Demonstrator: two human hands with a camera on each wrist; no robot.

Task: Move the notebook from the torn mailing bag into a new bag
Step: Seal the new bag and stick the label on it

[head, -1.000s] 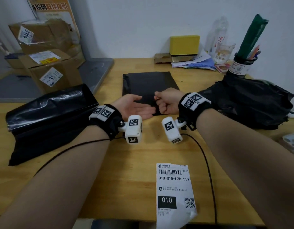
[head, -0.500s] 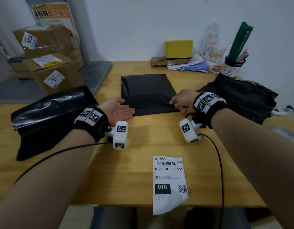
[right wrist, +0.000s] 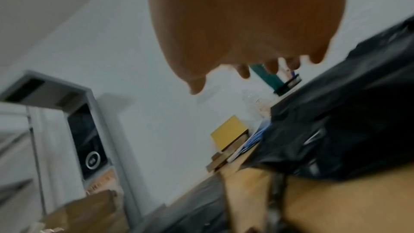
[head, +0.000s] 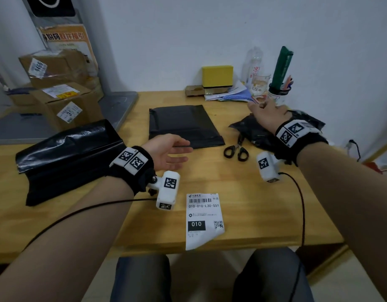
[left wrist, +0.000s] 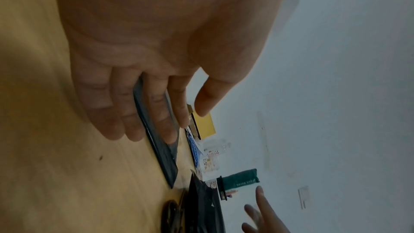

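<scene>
Empty hands [head: 166, 152]; scissors [head: 235, 150] between bags

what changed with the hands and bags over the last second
The right hand let go of the flat black mailing bag's near edge and moved right and away, open above the crumpled black bag. Black-handled scissors now show. The left hand stayed open at the flat bag's near left corner; the white shipping label stayed put.

Right hand [right wrist: 246, 24], fingers spread, above crumpled black bag [right wrist: 336, 130] near yellow box [right wrist: 226, 132]
</scene>
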